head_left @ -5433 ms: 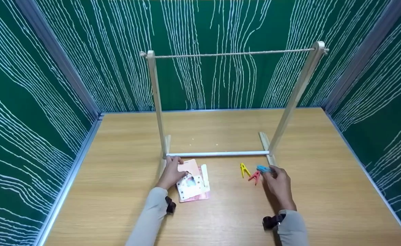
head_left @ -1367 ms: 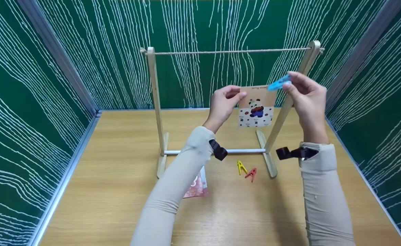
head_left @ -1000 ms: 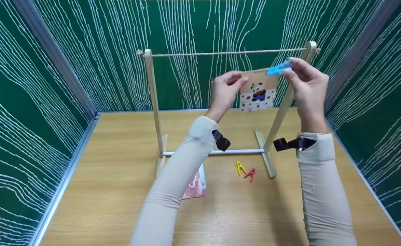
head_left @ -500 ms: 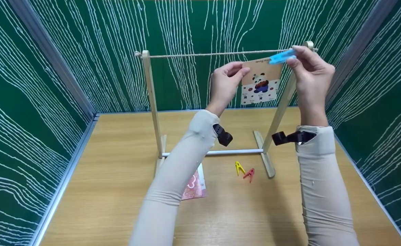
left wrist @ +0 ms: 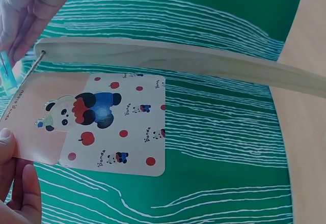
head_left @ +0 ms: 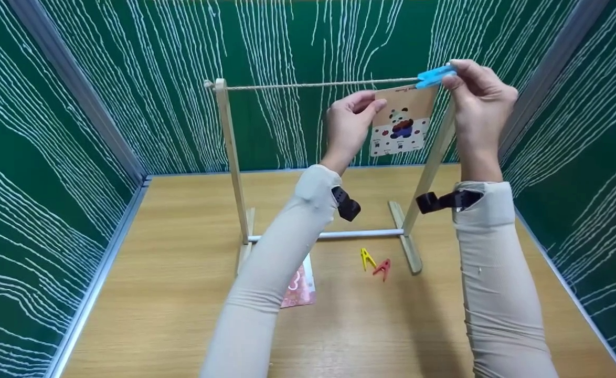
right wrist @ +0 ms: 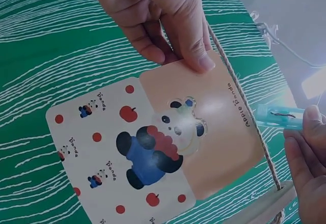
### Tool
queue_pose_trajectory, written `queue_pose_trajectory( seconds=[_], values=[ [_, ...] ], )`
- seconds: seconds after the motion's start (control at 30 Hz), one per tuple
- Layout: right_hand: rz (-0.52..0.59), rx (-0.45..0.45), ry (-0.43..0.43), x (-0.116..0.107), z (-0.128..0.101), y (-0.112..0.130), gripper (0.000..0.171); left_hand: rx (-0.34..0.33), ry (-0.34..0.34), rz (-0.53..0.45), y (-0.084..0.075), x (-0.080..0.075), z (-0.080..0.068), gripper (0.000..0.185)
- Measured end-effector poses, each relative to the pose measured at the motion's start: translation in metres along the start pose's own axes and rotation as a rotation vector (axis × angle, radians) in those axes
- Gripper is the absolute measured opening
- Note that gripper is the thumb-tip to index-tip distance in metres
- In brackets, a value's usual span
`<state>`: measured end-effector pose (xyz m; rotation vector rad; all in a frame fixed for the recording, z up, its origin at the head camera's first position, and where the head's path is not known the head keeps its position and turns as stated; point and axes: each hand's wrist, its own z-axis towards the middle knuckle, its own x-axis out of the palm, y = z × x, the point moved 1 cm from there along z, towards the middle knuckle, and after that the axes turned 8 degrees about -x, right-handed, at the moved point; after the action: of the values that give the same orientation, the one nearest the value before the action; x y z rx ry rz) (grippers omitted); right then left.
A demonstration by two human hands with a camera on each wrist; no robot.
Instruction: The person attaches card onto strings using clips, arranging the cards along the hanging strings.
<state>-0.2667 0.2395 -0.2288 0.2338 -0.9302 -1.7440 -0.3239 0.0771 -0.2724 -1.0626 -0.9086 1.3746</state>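
My left hand [head_left: 349, 123] pinches the top left corner of a panda card [head_left: 405, 118], peach above and white below. The card hangs upright just under the rope [head_left: 308, 84] of a wooden stand. Between the thumb and fingers of my right hand [head_left: 482, 107] is a blue clothespin [head_left: 434, 76], its tip at the rope and the card's top edge. Seen from the right wrist, the clothespin [right wrist: 275, 115] meets the rope [right wrist: 239, 92] beside the lettered edge of the card [right wrist: 214, 147].
The stand's left post [head_left: 231, 163] and right post [head_left: 434, 163] rise from the table [head_left: 182, 273], joined low by a white bar [head_left: 363, 233]. Yellow [head_left: 367, 258] and red [head_left: 383, 269] clothespins lie in front. A pink card [head_left: 300, 289] shows partly behind my left sleeve.
Both hands have risen from the table to the rope, the left with the panda card, the right with the blue clothespin. In the last second they lifted further, bringing the clothespin up to the rope.
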Motion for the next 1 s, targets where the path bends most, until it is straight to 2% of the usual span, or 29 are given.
queue_pose_trajectory(
  seconds=[0.17,0.4,0.73,1.0],
  values=[
    [-0.048,-0.040,0.041,0.005,0.004,0.001,0.015,0.000,0.003,0.007,-0.004,0.001,0.000,0.027],
    [-0.212,-0.090,0.125,0.010,0.012,-0.003,0.016,0.035,0.017,0.023,-0.006,0.001,0.000,0.026],
    [-0.377,-0.104,0.210,0.008,0.014,-0.013,0.021,0.049,0.023,0.009,-0.008,0.001,-0.001,0.024],
    [-0.447,-0.105,0.257,0.005,0.013,-0.018,0.022,0.045,0.022,0.024,-0.004,0.002,-0.001,0.023]
  ],
)
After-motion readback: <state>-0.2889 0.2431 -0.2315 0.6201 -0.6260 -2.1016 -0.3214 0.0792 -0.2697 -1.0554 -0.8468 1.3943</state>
